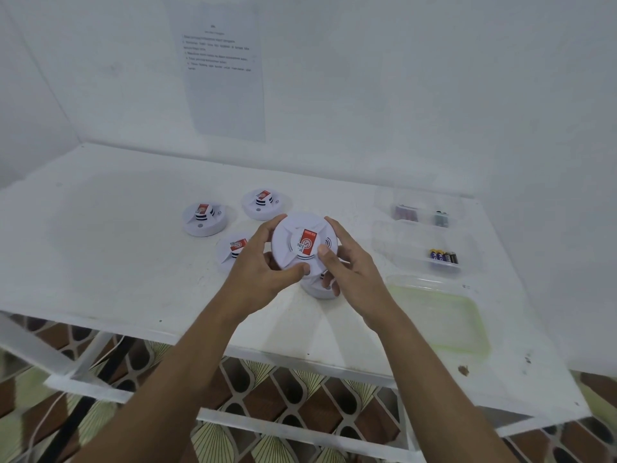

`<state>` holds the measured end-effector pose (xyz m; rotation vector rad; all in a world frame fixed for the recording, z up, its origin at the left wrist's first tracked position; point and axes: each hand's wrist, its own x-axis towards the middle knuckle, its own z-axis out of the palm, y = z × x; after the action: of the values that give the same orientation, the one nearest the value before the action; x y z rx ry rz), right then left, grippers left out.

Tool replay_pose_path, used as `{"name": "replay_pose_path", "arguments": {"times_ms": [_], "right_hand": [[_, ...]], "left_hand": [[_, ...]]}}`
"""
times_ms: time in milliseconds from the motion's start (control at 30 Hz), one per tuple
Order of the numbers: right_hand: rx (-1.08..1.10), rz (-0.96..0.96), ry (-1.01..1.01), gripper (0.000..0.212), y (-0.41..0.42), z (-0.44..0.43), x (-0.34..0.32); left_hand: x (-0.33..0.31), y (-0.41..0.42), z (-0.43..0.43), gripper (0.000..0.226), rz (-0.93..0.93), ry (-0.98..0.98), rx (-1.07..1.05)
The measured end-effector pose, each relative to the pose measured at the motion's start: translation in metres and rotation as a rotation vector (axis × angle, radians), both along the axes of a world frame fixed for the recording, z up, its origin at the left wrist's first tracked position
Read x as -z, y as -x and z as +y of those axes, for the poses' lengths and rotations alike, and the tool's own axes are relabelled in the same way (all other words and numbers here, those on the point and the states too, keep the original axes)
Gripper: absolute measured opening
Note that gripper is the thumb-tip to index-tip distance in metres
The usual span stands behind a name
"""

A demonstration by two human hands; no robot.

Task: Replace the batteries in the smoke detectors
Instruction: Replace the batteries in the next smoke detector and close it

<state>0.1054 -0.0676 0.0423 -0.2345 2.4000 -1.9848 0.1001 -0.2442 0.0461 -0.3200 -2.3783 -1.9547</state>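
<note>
Over the table (100, 262), left hand (263, 272) and right hand (350, 272) grip a smoke detector (290, 235) by its rim.

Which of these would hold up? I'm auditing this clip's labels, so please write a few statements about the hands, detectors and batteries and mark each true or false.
1. The left hand and right hand together hold one smoke detector above the table. True.
2. The batteries lie loose on the table's left side. False: the batteries sit in a clear tray on the right.
3. More detectors rest on the table. True: among them a left detector and a back detector.
4. The wall is bare. False: a printed sheet hangs on it.
</note>
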Motion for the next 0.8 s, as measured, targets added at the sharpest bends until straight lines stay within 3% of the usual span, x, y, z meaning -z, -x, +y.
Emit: {"name": "replay_pose_path", "arguments": {"times_ms": [133, 300, 800], "right_hand": [[0.011, 0.0, 0.022, 0.046, -0.001, 0.002, 0.0], [0.022, -0.016, 0.033, 0.049, 0.002, 0.01, -0.002], [0.018, -0.04, 0.011, 0.051, 0.031, 0.051, 0.0]], "left_hand": [[0.002, 0.002, 0.001, 0.065, -0.022, 0.014, 0.025], [0.005, 0.007, 0.002, 0.044, -0.093, -0.087, 0.058], [0.009, 0.042, 0.042, 0.028, -0.067, -0.05, -0.037]]}}
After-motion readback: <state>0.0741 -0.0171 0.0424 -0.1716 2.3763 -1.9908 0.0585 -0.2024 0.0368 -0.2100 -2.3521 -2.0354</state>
